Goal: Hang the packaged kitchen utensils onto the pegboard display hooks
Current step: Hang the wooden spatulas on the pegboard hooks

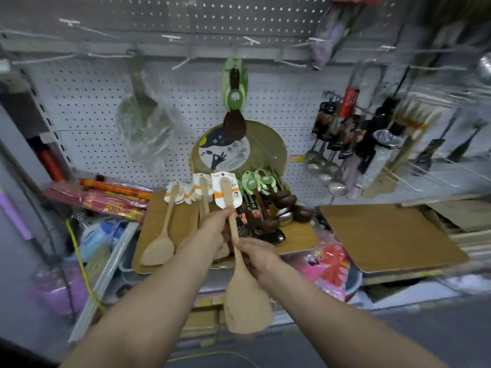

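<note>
Both hands hold one pale wooden spatula (245, 301) with a white and orange card on its handle top (227, 191). My left hand (216, 225) pinches the handle just under the card. My right hand (256, 257) grips the handle lower down, above the wide blade. Two more carded wooden spatulas (164, 235) lie on the shelf behind, beside a heap of dark spoons with green tags (268, 203). One dark green-tagged spoon (234, 102) hangs on the white pegboard (87, 102). Bare hooks (180, 63) stick out along the rail above.
A plastic-wrapped utensil (143, 115) hangs at the left. Steel ladles (322, 168) and brushes hang at the right. A round bamboo board (268, 150) leans on the pegboard. Brown boards (385, 235) and red incense packs (106, 200) lie on the shelf.
</note>
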Tool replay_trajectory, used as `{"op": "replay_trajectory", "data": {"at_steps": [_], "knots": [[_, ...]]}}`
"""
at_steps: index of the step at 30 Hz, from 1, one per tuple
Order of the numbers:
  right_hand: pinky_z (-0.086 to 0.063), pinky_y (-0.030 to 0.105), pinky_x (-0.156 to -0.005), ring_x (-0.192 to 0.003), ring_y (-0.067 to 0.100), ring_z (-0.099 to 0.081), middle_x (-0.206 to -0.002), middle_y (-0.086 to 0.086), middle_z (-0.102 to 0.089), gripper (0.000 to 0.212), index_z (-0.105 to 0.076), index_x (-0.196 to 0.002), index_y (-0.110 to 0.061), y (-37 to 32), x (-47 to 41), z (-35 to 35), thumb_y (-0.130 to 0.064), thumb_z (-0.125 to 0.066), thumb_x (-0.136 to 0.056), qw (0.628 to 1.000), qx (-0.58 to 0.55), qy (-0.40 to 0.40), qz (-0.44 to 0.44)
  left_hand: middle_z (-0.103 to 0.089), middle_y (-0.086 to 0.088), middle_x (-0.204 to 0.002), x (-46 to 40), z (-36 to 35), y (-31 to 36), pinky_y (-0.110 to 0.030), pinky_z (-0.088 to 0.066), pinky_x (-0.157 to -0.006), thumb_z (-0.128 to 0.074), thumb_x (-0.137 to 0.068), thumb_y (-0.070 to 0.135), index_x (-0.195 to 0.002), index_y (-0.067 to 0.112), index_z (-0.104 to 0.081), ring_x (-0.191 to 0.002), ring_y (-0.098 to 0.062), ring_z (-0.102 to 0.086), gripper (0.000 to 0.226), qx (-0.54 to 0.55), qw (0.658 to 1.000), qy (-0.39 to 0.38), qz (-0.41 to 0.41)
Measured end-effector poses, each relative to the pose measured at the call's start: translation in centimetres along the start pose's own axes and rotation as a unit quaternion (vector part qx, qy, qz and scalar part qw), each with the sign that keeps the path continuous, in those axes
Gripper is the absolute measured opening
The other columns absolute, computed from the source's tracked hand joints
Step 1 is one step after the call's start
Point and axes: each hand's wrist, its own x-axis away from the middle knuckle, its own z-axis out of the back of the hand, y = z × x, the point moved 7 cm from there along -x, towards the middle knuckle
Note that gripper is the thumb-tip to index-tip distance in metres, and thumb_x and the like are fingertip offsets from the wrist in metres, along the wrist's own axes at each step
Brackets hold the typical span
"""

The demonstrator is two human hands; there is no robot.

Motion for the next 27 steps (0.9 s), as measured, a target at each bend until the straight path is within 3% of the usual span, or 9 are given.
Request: {"op": "replay_trajectory", "data": {"at_steps": [5, 7, 10, 14, 18, 21, 24, 27], "knots": [[-0.045, 0.021, -0.046, -0.043, 0.006, -0.055, -0.054, -0.003, -0.062, 0.027, -0.072, -0.112, -0.002, -0.2, 3.6, 10.3, -0.014, -0.074, -0.089, 0.998, -0.031, 0.044, 0.038, -0.070, -0.007, -0.079, 4.3, -10.1, -3.1, -0.033, -0.055, -0.067, -0.079, -0.084, 0.032, -0.100, 0.007, -0.069, -0.065, -0.021, -0.065, 0.031, -0.004, 0.999, -0.048, -0.024], [-0.047, 0.023, -0.048, -0.046, 0.010, -0.057, -0.058, 0.000, -0.064, 0.024, -0.073, -0.109, -0.002, -0.5, 5.4, 14.3, -0.014, -0.075, -0.088, 0.996, -0.045, 0.057, 0.046, -0.068, -0.010, -0.083, 5.8, -14.1, -4.5, -0.036, -0.054, -0.071, -0.078, -0.086, 0.031, -0.095, 0.009, -0.068, -0.068, -0.023, -0.062, 0.026, -0.018, 0.997, -0.069, -0.027], [-0.045, 0.022, -0.047, -0.047, 0.010, -0.056, -0.060, -0.001, -0.063, 0.016, -0.075, -0.101, -0.008, -0.9, 7.6, 20.6, -0.018, -0.075, -0.089, 0.994, -0.044, 0.085, 0.057, -0.066, -0.009, -0.077, 8.0, -20.4, -6.7, -0.033, -0.052, -0.061, -0.073, -0.091, 0.026, -0.085, 0.013, -0.063, -0.063, -0.022, -0.061, 0.017, -0.040, 0.992, -0.118, -0.027], [-0.043, 0.022, -0.048, -0.048, 0.010, -0.052, -0.059, -0.004, -0.061, 0.016, -0.076, -0.100, -0.014, -1.3, 8.6, 27.1, -0.026, -0.075, -0.089, 0.986, -0.072, 0.133, 0.071, -0.057, -0.008, -0.067, 10.2, -27.6, -8.3, -0.025, -0.044, -0.048, -0.073, -0.091, 0.020, -0.076, 0.013, -0.055, -0.050, -0.020, -0.053, 0.024, -0.058, 0.986, -0.153, -0.032], [-0.041, 0.025, -0.054, -0.050, 0.014, -0.050, -0.069, 0.008, -0.062, 0.015, -0.077, -0.092, -0.011, -2.7, 8.6, 32.2, -0.026, -0.076, -0.088, 0.970, -0.145, 0.165, 0.105, -0.057, -0.006, -0.066, 11.8, -34.6, -9.7, -0.025, -0.042, -0.051, -0.072, -0.092, 0.018, -0.080, 0.014, -0.053, -0.053, -0.018, -0.052, 0.022, -0.078, 0.977, -0.197, -0.034], [-0.042, 0.021, -0.047, -0.043, 0.010, -0.051, -0.054, 0.001, -0.059, 0.021, -0.072, -0.102, -0.003, -4.6, 8.6, 36.0, -0.022, -0.072, -0.092, 0.958, -0.163, 0.201, 0.123, -0.059, -0.004, -0.069, 12.0, -39.6, -10.6, -0.022, -0.044, -0.047, -0.068, -0.094, 0.014, -0.079, 0.016, -0.051, -0.055, -0.016, -0.054, 0.023, -0.074, 0.972, -0.223, -0.025], [-0.043, 0.021, -0.048, -0.047, 0.012, -0.054, -0.061, 0.004, -0.061, 0.024, -0.071, -0.105, 0.000, -6.8, 7.8, 40.1, -0.021, -0.069, -0.094, 0.946, -0.172, 0.234, 0.141, -0.059, -0.004, -0.070, 11.7, -44.5, -11.0, -0.019, -0.043, -0.042, -0.067, -0.094, 0.011, -0.078, 0.016, -0.049, -0.054, -0.016, -0.054, 0.025, -0.072, 0.967, -0.242, -0.014], [-0.042, 0.019, -0.045, -0.045, 0.011, -0.053, -0.066, 0.007, -0.064, 0.017, -0.073, -0.098, -0.005, -9.2, 6.3, 44.0, -0.022, -0.069, -0.094, 0.943, -0.161, 0.256, 0.141, -0.064, -0.004, -0.075, 10.8, -49.2, -10.4, -0.024, -0.046, -0.051, -0.072, -0.090, 0.014, -0.078, 0.015, -0.056, -0.063, -0.017, -0.058, 0.020, -0.069, 0.967, -0.246, -0.011]]}}
